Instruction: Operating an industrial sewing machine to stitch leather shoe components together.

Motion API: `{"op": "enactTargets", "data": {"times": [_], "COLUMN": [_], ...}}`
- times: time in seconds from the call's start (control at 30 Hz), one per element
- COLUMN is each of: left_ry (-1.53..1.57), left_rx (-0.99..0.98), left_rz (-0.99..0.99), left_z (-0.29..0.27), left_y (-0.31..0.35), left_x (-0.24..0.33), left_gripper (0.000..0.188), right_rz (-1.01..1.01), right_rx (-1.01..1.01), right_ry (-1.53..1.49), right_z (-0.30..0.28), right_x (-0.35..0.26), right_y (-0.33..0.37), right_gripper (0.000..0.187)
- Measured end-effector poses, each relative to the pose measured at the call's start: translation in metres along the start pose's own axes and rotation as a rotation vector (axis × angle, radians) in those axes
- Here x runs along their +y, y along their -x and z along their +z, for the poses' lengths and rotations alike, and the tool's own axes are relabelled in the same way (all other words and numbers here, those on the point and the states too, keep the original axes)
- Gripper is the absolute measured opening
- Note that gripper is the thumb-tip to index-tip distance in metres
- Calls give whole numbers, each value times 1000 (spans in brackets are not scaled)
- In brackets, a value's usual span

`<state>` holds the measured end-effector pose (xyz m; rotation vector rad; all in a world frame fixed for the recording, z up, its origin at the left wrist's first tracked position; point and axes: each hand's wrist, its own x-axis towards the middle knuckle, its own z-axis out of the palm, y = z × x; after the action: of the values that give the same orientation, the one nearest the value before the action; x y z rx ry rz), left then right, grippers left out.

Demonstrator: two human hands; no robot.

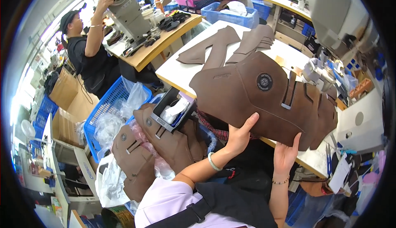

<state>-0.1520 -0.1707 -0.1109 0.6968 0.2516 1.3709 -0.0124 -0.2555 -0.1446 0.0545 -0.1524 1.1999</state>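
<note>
Both my hands hold up a large brown leather panel (235,92) with a round black badge, stitched seams and a slot edged in pale metal. My left hand (242,136) grips its lower edge, thumb on the face and fingers hidden behind. My right hand (286,155) pinches the lower edge farther right, with one finger up along the face. More brown leather reaches beyond the panel's right end; whether it is joined cannot be made out. On the white table (173,73) behind lie loose brown strips (220,46) and a stack of shaped brown pieces (253,42).
To my left, similar brown panels (134,158) lie beside a blue basket (109,100) with clear plastic bags. A dark open drawer (167,125) juts from the table. A sewing machine (319,77) stands at right. Another person (88,54) works at a machine, far left.
</note>
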Motion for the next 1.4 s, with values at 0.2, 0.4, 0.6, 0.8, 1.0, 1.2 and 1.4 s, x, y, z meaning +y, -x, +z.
{"op": "enactTargets", "data": {"times": [0.2, 0.4, 0.6, 0.8, 1.0, 1.2, 1.4], "left_ry": [12, -60, -220, -323, -293, -251, -233], "left_rx": [264, 294, 257, 213, 78, 312, 571], "left_rz": [-92, -114, -297, -283, -92, 102, 469], "left_z": [-11, -29, -32, -14, -2, -31, -109], "left_y": [-39, -48, -70, -142, -163, -118, -43], "left_x": [9, 30, 60, 82, 80, 147, 257], "left_gripper": [35, 39, 38, 40, 55, 46, 40], "right_rz": [-202, 40, 191, 299, 187, 429, 521], "right_rx": [-172, -200, 269, 129, 145, -69, -1061], "right_ry": [510, 364, 907, 1209, 1362, 1351, 1437], "right_z": [-12, 4, 22, 35, 25, 42, 63], "right_x": [-5, -41, -53, -24, -11, 24, 103], "right_y": [24, 32, 35, -6, -31, -38, -64], "right_gripper": [65, 81, 57, 32, 23, 25, 23]}}
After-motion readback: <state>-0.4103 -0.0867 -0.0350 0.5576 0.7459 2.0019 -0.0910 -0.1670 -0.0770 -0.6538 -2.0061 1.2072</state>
